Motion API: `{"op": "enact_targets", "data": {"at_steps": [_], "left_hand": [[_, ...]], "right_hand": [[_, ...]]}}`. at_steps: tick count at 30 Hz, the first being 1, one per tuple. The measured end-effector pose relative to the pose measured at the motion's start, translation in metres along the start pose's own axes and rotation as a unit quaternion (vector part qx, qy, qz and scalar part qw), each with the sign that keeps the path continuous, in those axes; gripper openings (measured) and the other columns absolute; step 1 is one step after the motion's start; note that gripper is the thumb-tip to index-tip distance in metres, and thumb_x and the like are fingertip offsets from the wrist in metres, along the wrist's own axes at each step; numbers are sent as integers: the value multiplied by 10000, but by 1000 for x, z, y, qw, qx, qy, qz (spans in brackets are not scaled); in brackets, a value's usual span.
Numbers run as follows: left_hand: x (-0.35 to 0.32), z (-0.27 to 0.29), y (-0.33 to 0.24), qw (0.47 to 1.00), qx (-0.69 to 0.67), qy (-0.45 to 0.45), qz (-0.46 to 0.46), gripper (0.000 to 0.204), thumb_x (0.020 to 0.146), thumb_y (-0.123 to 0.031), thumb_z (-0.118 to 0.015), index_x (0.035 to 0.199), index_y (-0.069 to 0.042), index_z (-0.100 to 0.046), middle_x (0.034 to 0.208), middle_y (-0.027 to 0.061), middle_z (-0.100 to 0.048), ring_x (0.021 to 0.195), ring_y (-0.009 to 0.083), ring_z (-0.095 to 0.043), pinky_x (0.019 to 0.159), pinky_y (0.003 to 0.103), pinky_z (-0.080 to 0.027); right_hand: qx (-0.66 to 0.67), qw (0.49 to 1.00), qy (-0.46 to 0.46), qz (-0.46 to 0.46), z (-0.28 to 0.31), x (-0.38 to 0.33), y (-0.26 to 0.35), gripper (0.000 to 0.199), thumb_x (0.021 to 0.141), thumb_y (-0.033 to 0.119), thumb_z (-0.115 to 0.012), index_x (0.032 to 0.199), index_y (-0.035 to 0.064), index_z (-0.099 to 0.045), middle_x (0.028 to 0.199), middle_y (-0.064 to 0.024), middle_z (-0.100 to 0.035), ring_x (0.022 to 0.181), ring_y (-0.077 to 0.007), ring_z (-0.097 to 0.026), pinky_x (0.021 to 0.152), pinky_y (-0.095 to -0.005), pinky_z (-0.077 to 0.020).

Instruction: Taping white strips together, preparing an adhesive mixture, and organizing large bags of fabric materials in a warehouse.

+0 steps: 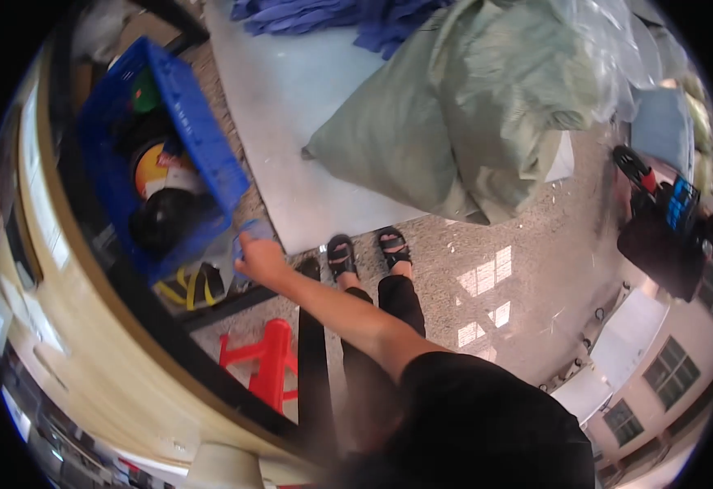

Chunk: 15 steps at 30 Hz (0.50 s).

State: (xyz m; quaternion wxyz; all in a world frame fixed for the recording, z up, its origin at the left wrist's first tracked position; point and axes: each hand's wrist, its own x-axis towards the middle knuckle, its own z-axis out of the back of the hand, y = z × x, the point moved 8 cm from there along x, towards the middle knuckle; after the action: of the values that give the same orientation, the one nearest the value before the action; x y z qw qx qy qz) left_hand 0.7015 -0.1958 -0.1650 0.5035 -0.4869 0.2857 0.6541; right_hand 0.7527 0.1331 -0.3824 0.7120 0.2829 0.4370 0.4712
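My right hand (262,261) reaches across to the left, beyond my legs, to the near corner of a blue plastic crate (201,138). Its fingers are closed around a translucent bluish piece of plastic (250,227), whose kind I cannot make out. Inside the crate lie a round item with a yellow-orange face (154,167), a dark rounded object (165,220) and something green (145,91). Just below the crate, close to the hand, sits a black and yellow object (201,287). My left hand is outside the picture.
A large grey-green sack (405,122) rests on a pale sheet (283,147), with blue-purple fabric (307,15) behind. A red stool (273,363) stands near a dark frame bar. At left curves a light wooden tabletop (120,383). A dark shape (666,244) stands at right.
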Motion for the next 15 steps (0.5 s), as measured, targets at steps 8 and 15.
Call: {"op": "enact_targets", "data": {"at_steps": [8,15], "left_hand": [[13,-15,-31,997,30,29,-58,946,662,-520,-708,1369,-19,-327,1402,242,-317,1292,357,-327,1054,447,-295],[4,-13,-60,979,142,-10,-145,1081,593,-362,-818,1417,-31,-201,1364,314,-309,1250,434,-355,1008,438,-355]], "right_hand": [[-142,983,56,102,0,12,-105,267,743,136,-611,978,22,-557,772,-166,-638,711,-357,-627,628,-454,-511],[49,983,48,-172,199,-279,-168,279,869,236,-426,1001,48,-583,1013,-217,-613,969,-366,-594,825,-440,-461]]}}
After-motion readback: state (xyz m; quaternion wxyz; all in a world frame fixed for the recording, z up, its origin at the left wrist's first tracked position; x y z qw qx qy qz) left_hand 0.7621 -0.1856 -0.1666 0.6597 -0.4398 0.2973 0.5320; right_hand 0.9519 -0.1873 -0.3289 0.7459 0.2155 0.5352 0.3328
